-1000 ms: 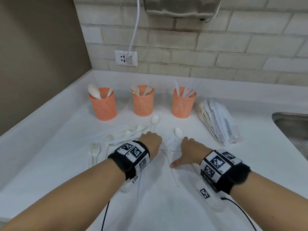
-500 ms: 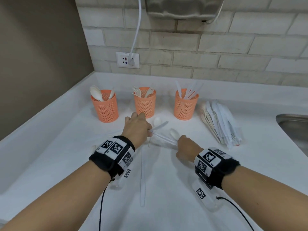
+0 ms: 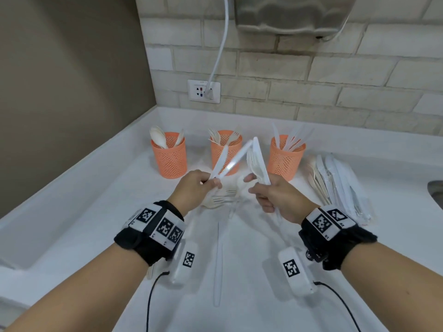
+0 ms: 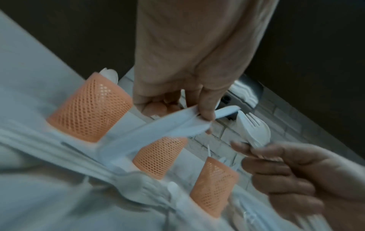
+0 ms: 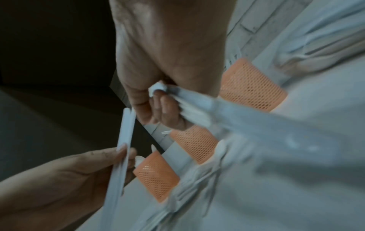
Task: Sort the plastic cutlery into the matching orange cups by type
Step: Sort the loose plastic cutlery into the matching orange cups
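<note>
Three orange mesh cups stand at the back of the white counter: the spoon cup, the fork cup and the knife cup. My left hand is raised in front of the fork cup and pinches two white knives that slant up to the right; they show as knives in the left wrist view. My right hand grips a mixed bundle of a knife, a spoon and a fork, seen as the bundle from the left wrist. Loose forks and a knife lie below the hands.
A pile of wrapped cutlery lies right of the knife cup. A steel sink begins at the right edge. A wall socket with a white cable sits above the cups, under a metal dryer.
Both hands have lifted off the counter with cutlery. The left raised two knives toward the fork cup; the right came up holding a mixed bundle.
</note>
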A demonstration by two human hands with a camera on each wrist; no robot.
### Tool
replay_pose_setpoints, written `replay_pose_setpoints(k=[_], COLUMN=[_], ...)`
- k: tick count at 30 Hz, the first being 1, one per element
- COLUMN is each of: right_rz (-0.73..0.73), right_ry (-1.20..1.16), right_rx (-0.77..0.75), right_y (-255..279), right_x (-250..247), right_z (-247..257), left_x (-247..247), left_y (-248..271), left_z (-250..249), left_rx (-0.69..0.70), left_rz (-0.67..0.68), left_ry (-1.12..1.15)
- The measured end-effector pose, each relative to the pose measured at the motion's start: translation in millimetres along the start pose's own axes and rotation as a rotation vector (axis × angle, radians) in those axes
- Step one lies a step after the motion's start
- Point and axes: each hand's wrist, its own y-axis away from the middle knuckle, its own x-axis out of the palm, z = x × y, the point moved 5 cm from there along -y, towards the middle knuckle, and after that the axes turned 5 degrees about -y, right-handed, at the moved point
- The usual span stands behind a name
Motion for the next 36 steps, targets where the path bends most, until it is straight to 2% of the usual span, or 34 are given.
replay_pose_setpoints(k=[4, 7, 10, 12, 14, 16, 20, 21, 24, 26, 30, 33, 36], right_rz=[0.076, 0.001, -0.052, -0.018, 0.057, 0.073, 0.083, 0.079, 0.035, -0.002, -0.016, -0.01, -0.022], right_ry=[-0.146, -0.13, -0.092, -0.141, -0.265, -0.352, -0.281, -0.258, -0.222, -0.194, -0.2, -0.166, -0.145], right_rx=[-0.081, -0.077, -0.036, 0.014, 0.036, 0.062, 0.064, 0.064, 0.06, 0.063, 0.078, 0.084, 0.078], right_y=[-7.2, -17.7, -26.7, -27.6, -27.6, -26.9, -24.3, -23.0, -21.8, -22.3, -22.4, -21.3, -20.0], right_x=[24.5, 30.6, 34.6, 41.9, 50.3, 50.9, 40.0, 36.3, 24.1, 17.4, 17.8, 19.8, 15.8], right_z=[14.9, 14.6, 5.9, 1.3, 1.3, 3.6, 4.8, 4.5, 2.4, 1.2, -2.9, -5.2, -5.8], left_x=[11.6, 21.5, 17.0, 15.1, 15.7, 15.7, 12.1, 11.2, 14.0, 23.3, 42.7, 51.4, 55.3], left_y=[6.1, 7.0, 1.1, -3.9, -6.8, -10.4, -32.7, -37.2, -35.4, -30.0, -39.1, -43.9, -49.2], left_z=[-7.7, -13.1, -11.0, -10.5, -15.5, -20.7, 2.9, 14.0, 44.4, 49.9, 47.7, 45.9, 51.9], left_rx=[-0.081, -0.066, -0.074, -0.066, -0.034, 0.0, -0.064, -0.088, -0.191, -0.161, -0.054, -0.052, -0.056], left_rz=[0.143, 0.227, 0.08, 0.007, 0.002, 0.023, 0.106, 0.13, 0.258, 0.338, 0.342, 0.329, 0.376], left_ry=[0.235, 0.332, 0.395, 0.387, 0.308, 0.24, 0.103, -0.062, -0.758, -0.961, -1.05, -1.01, -0.913])
